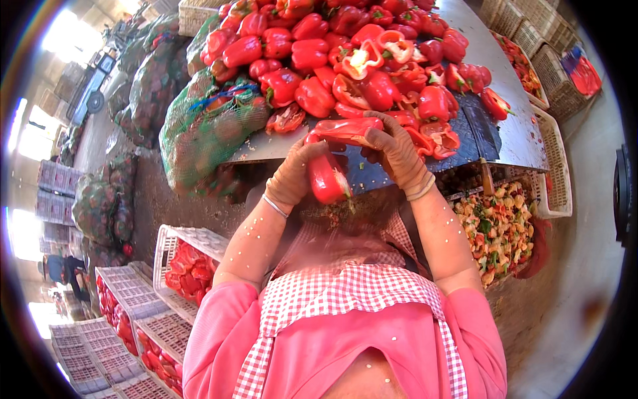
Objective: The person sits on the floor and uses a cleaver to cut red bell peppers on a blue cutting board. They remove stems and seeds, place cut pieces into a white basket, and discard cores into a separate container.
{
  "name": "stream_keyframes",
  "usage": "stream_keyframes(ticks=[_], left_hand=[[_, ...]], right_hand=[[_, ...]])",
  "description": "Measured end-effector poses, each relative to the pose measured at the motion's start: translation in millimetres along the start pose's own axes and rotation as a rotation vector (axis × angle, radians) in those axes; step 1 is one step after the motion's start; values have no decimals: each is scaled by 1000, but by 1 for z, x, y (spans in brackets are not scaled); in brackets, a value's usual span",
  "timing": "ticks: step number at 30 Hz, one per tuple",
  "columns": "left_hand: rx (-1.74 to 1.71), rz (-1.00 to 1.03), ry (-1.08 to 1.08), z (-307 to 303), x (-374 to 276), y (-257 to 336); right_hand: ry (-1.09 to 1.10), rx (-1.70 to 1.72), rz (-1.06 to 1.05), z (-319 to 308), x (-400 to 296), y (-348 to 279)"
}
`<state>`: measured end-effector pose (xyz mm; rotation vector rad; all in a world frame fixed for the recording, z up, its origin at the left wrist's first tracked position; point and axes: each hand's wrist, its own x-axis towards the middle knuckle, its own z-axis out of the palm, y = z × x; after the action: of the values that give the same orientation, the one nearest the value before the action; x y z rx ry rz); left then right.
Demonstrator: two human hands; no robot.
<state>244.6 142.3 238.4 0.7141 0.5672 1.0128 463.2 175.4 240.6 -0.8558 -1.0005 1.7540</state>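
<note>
My left hand (294, 172), in a tan glove, grips a piece of red bell pepper (326, 179) whose cut side and green stem end point down toward me. In a matching glove, my right hand (398, 154) holds a long cut piece of red pepper (346, 130). The two pieces meet between the hands, just in front of the table edge; whether they are still joined I cannot tell. Beyond them lies a large heap of red bell peppers (309, 52), whole ones and cut ones, some showing pale seed cores. Pale seeds dot both forearms.
A green mesh sack of peppers (214, 129) leans at the metal table's (523, 134) left. Below right are a container of cores and scraps (493, 234), an upright knife-like handle (486, 177) and a white plastic crate (556, 164). Crates of red pepper pieces (192, 269) stand lower left.
</note>
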Motion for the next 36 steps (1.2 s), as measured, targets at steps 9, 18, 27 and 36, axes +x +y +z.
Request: stream_keyframes(ticks=[9,18,27,36], left_hand=[[66,-186,-2,-22,-22,7],[-95,-12,-48,-38,-55,32],[144,484,133,-24,-45,18],[1068,918,50,9,-41,8]], right_hand=[[169,-796,-495,12,19,24],[402,-527,-47,-82,56,-50],[437,-1241,-583,25,15,3],[-141,-795,-340,63,-10,61]])
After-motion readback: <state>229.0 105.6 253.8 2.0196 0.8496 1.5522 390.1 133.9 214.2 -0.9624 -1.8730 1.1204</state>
